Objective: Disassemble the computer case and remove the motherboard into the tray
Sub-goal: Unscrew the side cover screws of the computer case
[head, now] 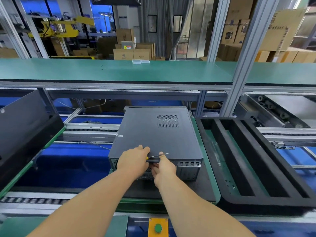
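A dark grey computer case (153,134) lies flat on a green pallet, its rear panel facing me and its side cover closed. My left hand (134,162) rests on the near edge of the cover, fingers curled over it. My right hand (163,165) sits just to its right at the rear panel and grips a screwdriver (154,159) with a black handle, a yellow collar and a thin metal shaft pointing right. The two hands touch each other. To the right lies a black foam tray (253,161) with several long slots. The motherboard is hidden inside the case.
A black panel (24,127) leans on the pallet at the left. Roller conveyor rails run beneath the pallets. A green shelf (111,71) crosses above the line, carrying small clear boxes (141,61). A green button on a yellow housing (158,228) sits at the near edge.
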